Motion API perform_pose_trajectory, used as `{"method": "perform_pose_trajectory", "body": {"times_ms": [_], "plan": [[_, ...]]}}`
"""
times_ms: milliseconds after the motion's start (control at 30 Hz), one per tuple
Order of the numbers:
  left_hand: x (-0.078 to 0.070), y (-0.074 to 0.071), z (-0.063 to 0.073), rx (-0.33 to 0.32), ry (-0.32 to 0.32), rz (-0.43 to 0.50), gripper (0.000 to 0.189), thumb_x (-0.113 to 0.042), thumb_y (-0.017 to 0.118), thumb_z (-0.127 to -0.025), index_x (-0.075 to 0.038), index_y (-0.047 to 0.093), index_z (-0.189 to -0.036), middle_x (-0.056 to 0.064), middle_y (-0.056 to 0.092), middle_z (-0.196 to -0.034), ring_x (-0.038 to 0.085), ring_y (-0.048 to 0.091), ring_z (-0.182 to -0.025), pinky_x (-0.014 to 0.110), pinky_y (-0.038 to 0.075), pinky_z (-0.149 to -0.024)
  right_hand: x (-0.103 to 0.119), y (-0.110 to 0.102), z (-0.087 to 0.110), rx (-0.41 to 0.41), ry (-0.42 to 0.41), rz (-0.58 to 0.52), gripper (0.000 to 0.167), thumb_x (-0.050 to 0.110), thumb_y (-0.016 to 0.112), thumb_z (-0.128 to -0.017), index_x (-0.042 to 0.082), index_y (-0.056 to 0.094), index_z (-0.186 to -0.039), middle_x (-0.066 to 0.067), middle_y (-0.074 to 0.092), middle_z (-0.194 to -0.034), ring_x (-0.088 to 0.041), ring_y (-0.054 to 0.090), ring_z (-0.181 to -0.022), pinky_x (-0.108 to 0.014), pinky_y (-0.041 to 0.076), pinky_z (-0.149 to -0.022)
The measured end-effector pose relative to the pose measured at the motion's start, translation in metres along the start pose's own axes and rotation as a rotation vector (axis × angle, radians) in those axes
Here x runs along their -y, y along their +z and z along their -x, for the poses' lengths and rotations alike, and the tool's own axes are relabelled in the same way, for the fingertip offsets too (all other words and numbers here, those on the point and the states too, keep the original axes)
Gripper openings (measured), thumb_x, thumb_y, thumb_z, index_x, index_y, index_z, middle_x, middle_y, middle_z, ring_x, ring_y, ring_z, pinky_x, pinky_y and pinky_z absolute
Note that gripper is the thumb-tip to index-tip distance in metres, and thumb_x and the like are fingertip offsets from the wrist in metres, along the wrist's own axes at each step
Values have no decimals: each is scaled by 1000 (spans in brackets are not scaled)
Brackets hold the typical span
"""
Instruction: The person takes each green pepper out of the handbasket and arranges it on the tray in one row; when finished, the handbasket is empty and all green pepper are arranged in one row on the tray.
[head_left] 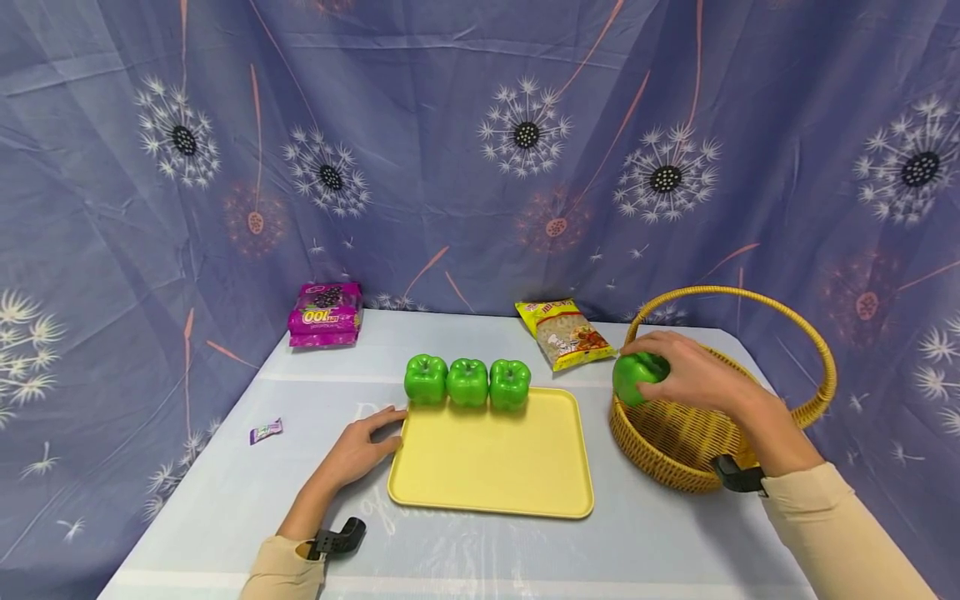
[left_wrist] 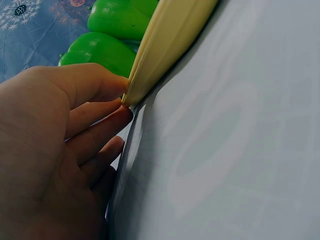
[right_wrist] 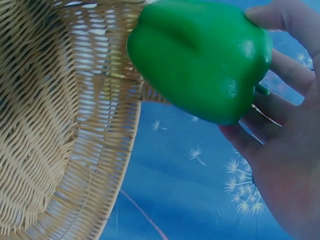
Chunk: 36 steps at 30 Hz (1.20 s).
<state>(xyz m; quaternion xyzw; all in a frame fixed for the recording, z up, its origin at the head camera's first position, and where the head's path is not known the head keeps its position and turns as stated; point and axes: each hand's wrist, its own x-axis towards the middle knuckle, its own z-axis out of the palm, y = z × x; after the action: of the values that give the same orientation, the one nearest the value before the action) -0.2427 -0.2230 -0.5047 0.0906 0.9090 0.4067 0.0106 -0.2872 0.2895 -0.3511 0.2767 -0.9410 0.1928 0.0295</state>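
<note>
My right hand grips a green bell pepper at the left rim of the wicker basket. In the right wrist view, thumb and fingers curve around the stem end of the pepper, beside the basket wall. My left hand touches the left edge of the yellow tray with extended fingers. In the left wrist view, its fingertips meet the tray's rim. Several green bell peppers stand in a row along the tray's far edge, including a middle pepper.
A purple snack bag lies at the back left. The yellow packet lies behind the tray, left of the basket. A small purple wrapper sits near the table's left edge. The basket's tall handle arches upward; a patterned curtain hangs behind.
</note>
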Motion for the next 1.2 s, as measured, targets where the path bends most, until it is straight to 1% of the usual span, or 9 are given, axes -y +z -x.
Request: {"method": "perform_pose_trajectory", "body": {"times_ms": [133,267,433,500,667,833,1000,1100,1200], "plan": [[0,0,0,1,-4,2,45,-23,66,-89,-17,60,-133,13,44,-145,37,36,-134,57,25,-108,4,-1,-4,-3,-12,-20,48,27,77,-78,24,63,-124,-4,54,-122,-20,51,-91,-33,47,-64],[0,0,0,1,-3,2,44,-22,65,-89,-17,60,-133,14,44,-145,37,36,-134,57,25,-108,9,1,-9,-12,-49,-29,48,29,78,-78,22,64,-124,-1,56,-120,-19,51,-91,-33,48,-65],[0,0,0,8,-12,0,45,-23,66,-89,-18,60,-133,12,44,-145,36,36,-135,57,26,-108,14,7,-17,-19,-74,-52,49,28,77,-78,19,64,-124,0,58,-118,-18,51,-93,-34,47,-68],[0,0,0,9,-16,0,45,-23,66,-89,-19,60,-133,11,44,-145,35,35,-135,57,26,-109,16,10,-21,-19,-77,-56,48,27,77,-78,20,64,-124,1,58,-117,-18,51,-93,-35,47,-68],[-1,0,1,5,-16,8,45,-22,66,-88,-19,60,-133,11,44,-145,35,36,-135,56,26,-109,21,17,-31,-2,-88,-56,48,28,76,-79,24,63,-125,2,57,-120,-17,50,-95,-34,47,-70],[-2,0,1,7,-15,12,44,-22,66,-89,-18,60,-133,11,44,-145,35,36,-135,56,26,-109,24,26,-40,17,-79,-60,52,32,76,-80,20,61,-129,-2,57,-125,-21,50,-103,-36,47,-72],[-1,0,-1,0,0,6,44,-22,66,-89,-17,60,-133,13,45,-144,36,37,-134,57,27,-108,28,35,-47,33,-70,-46,55,32,77,-80,18,60,-131,-4,56,-130,-24,49,-112,-39,47,-78],[1,0,-2,-3,14,1,44,-22,65,-89,-17,60,-133,13,46,-144,37,37,-133,57,27,-108,30,39,-52,46,-76,-42,54,31,77,-79,18,61,-129,-4,55,-131,-24,49,-113,-39,47,-82],[3,1,-2,-1,10,3,44,-23,66,-89,-18,60,-133,13,46,-144,36,37,-134,56,27,-108,32,43,-56,59,-91,-45,52,31,78,-79,18,63,-127,-5,56,-129,-23,51,-113,-39,46,-84]]}}
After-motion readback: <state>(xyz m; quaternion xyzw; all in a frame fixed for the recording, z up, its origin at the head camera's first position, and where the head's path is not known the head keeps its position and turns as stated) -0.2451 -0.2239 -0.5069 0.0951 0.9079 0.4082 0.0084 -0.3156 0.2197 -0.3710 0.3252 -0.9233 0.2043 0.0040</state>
